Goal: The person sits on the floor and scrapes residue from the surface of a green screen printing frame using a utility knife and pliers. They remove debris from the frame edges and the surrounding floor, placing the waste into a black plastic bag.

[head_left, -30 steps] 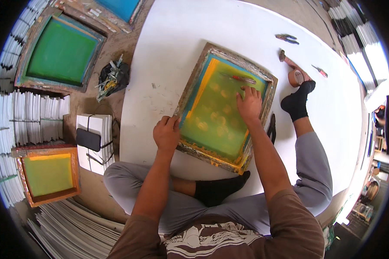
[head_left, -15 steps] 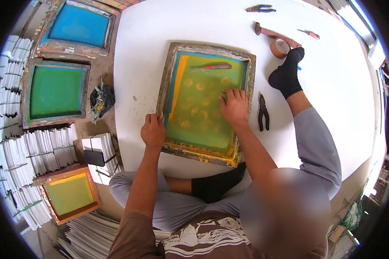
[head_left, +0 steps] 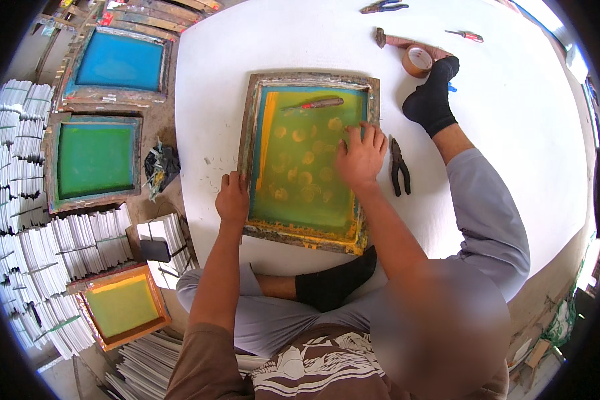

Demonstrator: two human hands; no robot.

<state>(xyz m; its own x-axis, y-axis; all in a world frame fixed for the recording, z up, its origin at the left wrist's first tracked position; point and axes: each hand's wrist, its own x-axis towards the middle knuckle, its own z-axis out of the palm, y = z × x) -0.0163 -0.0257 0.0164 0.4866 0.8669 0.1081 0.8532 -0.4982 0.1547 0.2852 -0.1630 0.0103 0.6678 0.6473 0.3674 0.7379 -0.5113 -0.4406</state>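
A wooden screen-printing frame (head_left: pixel 250 120) with yellow-green mesh, blotched with pale round marks, lies on the white tabletop. A screwdriver (head_left: pixel 323 103) with a red and dark handle rests on the mesh near the far end. My left hand (head_left: pixel 232 198) is closed on the frame's left rail, its fingertips against the wood. Over the right rail and the mesh's edge rests my right hand (head_left: pixel 363 160), fingers apart and slightly bent, with the thumb towards the mesh. Just right of it lie black-handled pliers (head_left: pixel 399 168).
Farther right are a roll of brown tape (head_left: pixel 417 61), a hammer (head_left: pixel 410 44), another screwdriver (head_left: pixel 470 36) and more pliers (head_left: pixel 384 7). My socked foot (head_left: pixel 430 103) is by the tape. Blue (head_left: pixel 120 61) and green (head_left: pixel 95 159) screens and paper bundles (head_left: pixel 90 240) stand left.
The view has shifted a little, moving the scene within the picture. My right hand's fingers have moved from the mesh towards the right rail. My left hand stays on the left rail.
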